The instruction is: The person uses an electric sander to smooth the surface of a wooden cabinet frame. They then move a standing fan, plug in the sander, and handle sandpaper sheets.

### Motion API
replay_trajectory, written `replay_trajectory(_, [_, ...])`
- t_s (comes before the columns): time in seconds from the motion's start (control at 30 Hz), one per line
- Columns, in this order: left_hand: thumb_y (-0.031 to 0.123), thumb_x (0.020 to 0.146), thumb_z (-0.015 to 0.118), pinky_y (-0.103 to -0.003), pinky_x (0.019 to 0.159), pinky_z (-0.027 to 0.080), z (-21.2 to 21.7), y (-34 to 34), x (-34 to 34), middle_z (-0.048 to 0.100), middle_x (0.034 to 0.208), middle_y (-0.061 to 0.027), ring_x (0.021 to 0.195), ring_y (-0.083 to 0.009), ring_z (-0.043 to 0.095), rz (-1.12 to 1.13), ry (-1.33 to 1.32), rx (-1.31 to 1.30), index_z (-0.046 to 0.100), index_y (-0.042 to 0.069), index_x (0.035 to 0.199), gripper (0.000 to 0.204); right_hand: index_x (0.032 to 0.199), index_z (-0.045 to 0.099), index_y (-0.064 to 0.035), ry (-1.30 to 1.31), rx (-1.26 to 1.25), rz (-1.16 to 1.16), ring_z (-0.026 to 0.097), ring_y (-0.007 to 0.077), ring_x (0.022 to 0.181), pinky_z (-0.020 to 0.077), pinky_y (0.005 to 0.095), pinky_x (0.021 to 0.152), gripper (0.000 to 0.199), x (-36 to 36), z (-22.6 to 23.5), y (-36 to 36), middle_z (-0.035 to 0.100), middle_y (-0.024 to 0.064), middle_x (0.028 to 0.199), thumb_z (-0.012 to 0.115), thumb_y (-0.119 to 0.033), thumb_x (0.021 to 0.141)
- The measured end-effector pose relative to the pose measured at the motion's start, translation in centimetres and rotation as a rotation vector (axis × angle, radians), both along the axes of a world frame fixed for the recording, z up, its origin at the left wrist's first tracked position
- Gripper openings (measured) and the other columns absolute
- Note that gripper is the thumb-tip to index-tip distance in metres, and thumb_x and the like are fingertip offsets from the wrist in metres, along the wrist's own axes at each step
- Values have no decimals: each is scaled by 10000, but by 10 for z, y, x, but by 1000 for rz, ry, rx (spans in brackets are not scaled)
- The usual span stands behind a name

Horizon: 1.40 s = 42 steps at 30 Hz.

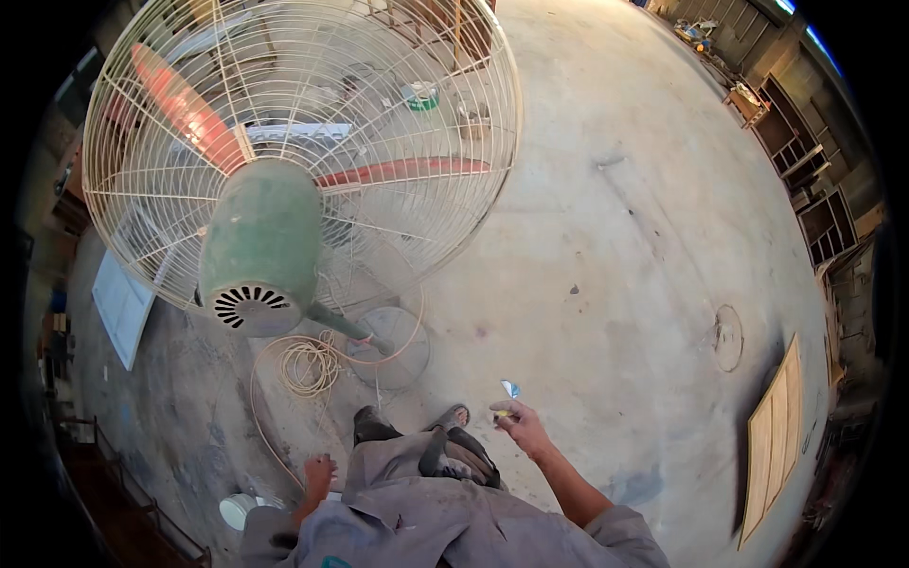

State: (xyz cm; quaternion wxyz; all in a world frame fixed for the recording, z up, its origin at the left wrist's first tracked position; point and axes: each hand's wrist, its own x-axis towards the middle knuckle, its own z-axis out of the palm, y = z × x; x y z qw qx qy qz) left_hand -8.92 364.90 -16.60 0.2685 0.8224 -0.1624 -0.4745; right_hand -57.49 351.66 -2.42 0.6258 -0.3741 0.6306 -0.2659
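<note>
Right hand (519,428) is pinching a small yellow object with a pale blue-white tip (509,390), holding it out over the concrete floor (615,237). Left hand (318,470) is hanging low near a white tub (237,509); its grip cannot be told. Large green pedestal fan (260,241) is standing ahead, cord coiled (308,364) by its base. Wooden panel (772,440) is lying at right.

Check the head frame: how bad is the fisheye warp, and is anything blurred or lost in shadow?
Head view: strong barrel warp with black corners; the fan guard bulges and the shelving bends at the rim. Light is soft daylight with only faint shadows. The small item in the right hand is too tiny to identify; the left hand is dim.
</note>
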Motion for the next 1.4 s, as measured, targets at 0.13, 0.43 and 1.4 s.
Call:
replay_trajectory(0.13, [160, 898, 575, -314, 415, 497, 2, -76, -64, 659, 690, -111, 549, -179, 636, -212, -49, -42, 637, -3, 789, 206, 1111, 670, -9, 46, 27, -128, 666, 145, 857, 541, 287, 777, 234, -82, -13, -11, 703, 81, 963, 605, -71, 895])
replay_trajectory(0.43, [309, 832, 578, -481, 725, 525, 47, -122, -147, 657, 786, -248, 763, -433, 658, -994, -314, 6, 693, 13, 808, 318, 1139, 639, 14, 387, -446, -135, 674, 181, 912, 569, 305, 776, 254, -233, 153, -161, 669, 105, 1086, 492, -154, 1017])
replay_trajectory(1.4, [176, 816, 638, -389, 657, 556, -32, -422, -559, 697, 835, -168, 746, -300, 687, 81, -183, 283, 722, 41, 936, 200, 922, 700, -4, 522, 436, 341, 670, 222, 579, 578, 345, 525, 196, -537, -191, -682, 690, 143, 724, 611, -158, 841])
